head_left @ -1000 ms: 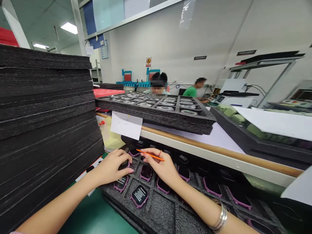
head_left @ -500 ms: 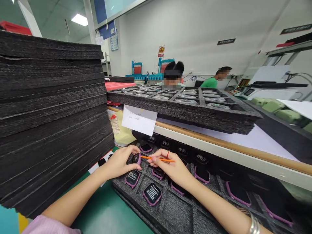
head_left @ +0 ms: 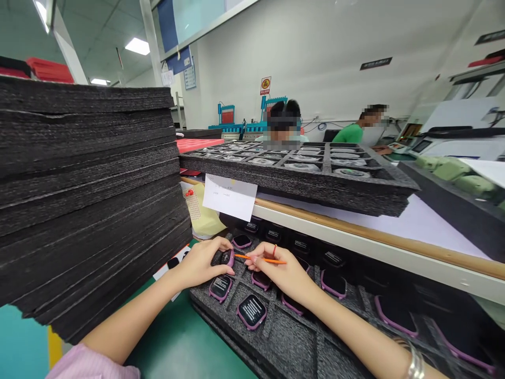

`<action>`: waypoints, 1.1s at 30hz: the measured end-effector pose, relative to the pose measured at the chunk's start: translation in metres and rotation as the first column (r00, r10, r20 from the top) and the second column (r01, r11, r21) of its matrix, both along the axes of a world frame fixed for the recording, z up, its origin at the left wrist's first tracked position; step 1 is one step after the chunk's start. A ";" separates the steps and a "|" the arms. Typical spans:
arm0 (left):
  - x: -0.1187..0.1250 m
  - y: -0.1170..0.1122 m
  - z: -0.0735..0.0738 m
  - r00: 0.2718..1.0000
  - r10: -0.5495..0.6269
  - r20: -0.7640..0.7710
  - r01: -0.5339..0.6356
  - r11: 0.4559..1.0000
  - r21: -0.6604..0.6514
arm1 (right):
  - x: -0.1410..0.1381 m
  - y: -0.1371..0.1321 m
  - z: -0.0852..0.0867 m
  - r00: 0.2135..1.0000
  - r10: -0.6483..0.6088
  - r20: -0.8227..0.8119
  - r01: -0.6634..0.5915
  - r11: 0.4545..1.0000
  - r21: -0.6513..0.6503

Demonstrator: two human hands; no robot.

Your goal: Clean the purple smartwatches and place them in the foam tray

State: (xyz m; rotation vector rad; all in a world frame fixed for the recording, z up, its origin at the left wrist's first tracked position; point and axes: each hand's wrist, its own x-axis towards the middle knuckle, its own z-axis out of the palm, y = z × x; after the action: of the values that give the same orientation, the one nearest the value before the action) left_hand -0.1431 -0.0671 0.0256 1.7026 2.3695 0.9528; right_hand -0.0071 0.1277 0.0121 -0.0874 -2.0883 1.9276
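Between the thumb and fingers of my left hand (head_left: pixel 209 261) is a purple-framed smartwatch (head_left: pixel 228 257), tilted over the foam tray (head_left: pixel 272 342). My right hand (head_left: pixel 276 271) pinches a thin orange stick (head_left: pixel 272 261), and its tip is at or very near the side of that watch; contact is too small to make out. Nearest to me in the tray lie a watch with white text on its screen (head_left: pixel 251 311) and another one (head_left: pixel 220 288) left of it. Further purple-framed watches, such as this dark-screened one (head_left: pixel 333 283), sit in the compartments around my right forearm.
A tall stack of black foam trays (head_left: pixel 87 195) stands at left. Above the work tray runs a shelf edge (head_left: pixel 355 231) with a larger filled foam tray (head_left: pixel 300 181) on it. A paper note (head_left: pixel 230 197) hangs there. Two people (head_left: pixel 284 123) are beyond.
The whole view has shifted slightly, so things appear a little further right. Both hands keep the same hold on the watch and the orange stick.
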 end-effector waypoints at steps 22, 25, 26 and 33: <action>0.033 0.029 0.037 0.957 -0.215 -0.195 0.198 0.975 -0.103 | 0.021 0.030 -0.002 0.964 -0.265 0.027 0.266 0.952 -0.149; 0.048 0.049 0.028 0.937 -0.284 -0.203 0.256 0.954 -0.153 | 0.032 0.032 -0.008 0.943 -0.333 0.017 0.330 0.924 -0.195; 0.050 0.053 0.025 0.937 -0.283 -0.207 0.253 0.954 -0.161 | 0.034 0.031 -0.010 0.937 -0.349 0.011 0.344 0.916 -0.205; 0.037 0.037 0.018 0.956 -0.261 -0.136 0.255 0.965 -0.058 | 0.034 0.019 -0.014 0.945 -0.325 -0.014 0.316 0.926 -0.206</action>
State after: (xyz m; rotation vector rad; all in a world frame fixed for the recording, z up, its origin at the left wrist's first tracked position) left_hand -0.1065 -0.0301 0.0436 2.0631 2.1525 0.7608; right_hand 0.0269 0.1465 -0.0021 -0.3972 -1.7156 1.9066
